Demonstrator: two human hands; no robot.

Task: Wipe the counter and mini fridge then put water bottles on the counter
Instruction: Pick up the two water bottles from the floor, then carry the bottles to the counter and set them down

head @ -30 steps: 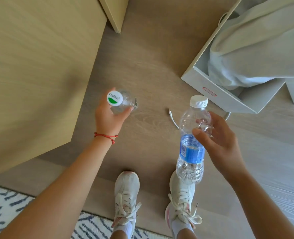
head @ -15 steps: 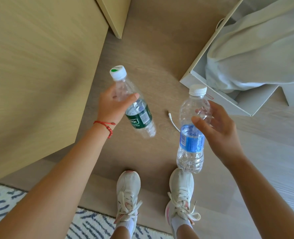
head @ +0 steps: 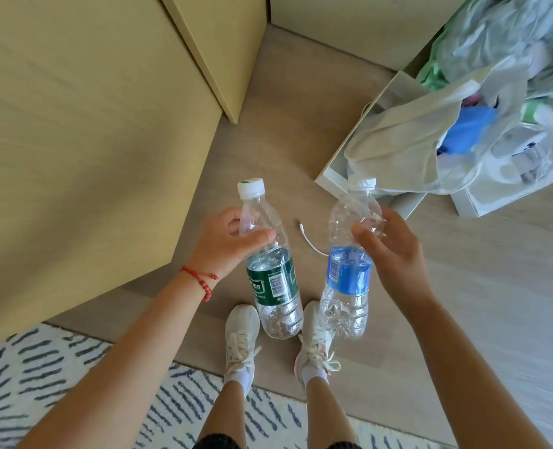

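Observation:
My left hand [head: 225, 243] grips the upper part of a clear water bottle with a green label [head: 270, 273] and a white cap, held nearly upright above the floor. My right hand [head: 393, 251] holds a second clear water bottle with a blue label [head: 349, 270] by its shoulder, cap up. The two bottles hang side by side over my shoes, a small gap between them. No counter top or mini fridge shows from this angle.
Pale wooden cabinet panels [head: 84, 134] fill the left and rise close beside my left arm. A white box with a cloth bag and plastic bags [head: 430, 147] sits on the floor to the right. A white cable [head: 311, 241] lies on the floor; a striped rug [head: 41, 377] lies underfoot.
The green-label bottle swung from pointing its cap at the camera to upright, and moved right toward the blue one. The view tilted up, showing more of the bags.

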